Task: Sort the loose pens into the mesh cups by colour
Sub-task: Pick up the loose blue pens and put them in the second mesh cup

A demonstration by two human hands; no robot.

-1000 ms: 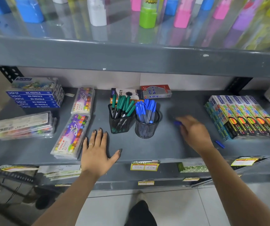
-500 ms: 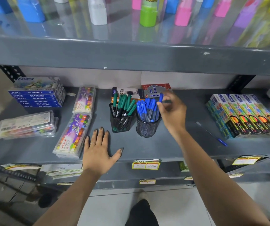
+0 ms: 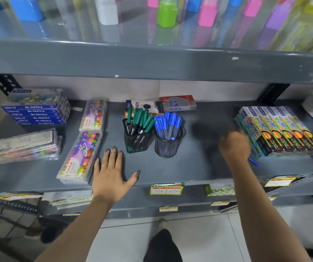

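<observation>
Two black mesh cups stand mid-shelf: the left cup holds several green-capped pens, and the right cup holds several blue-capped pens. One loose blue pen lies on the grey shelf at the right; only its capped end shows. My right hand is blurred, with fingers curled over the rest of that pen, and its grip is unclear. My left hand lies flat and spread on the shelf, in front of the green cup, holding nothing.
Pencil boxes stand just right of my right hand. Crayon packs lie left of my left hand, and oil pastel boxes are stacked further left. Two pen boxes sit behind the cups. An upper shelf overhangs.
My right hand left the blue cup, where it was holding a blue pen, and swung right and down to the loose blue pen. The left hand stayed flat.
</observation>
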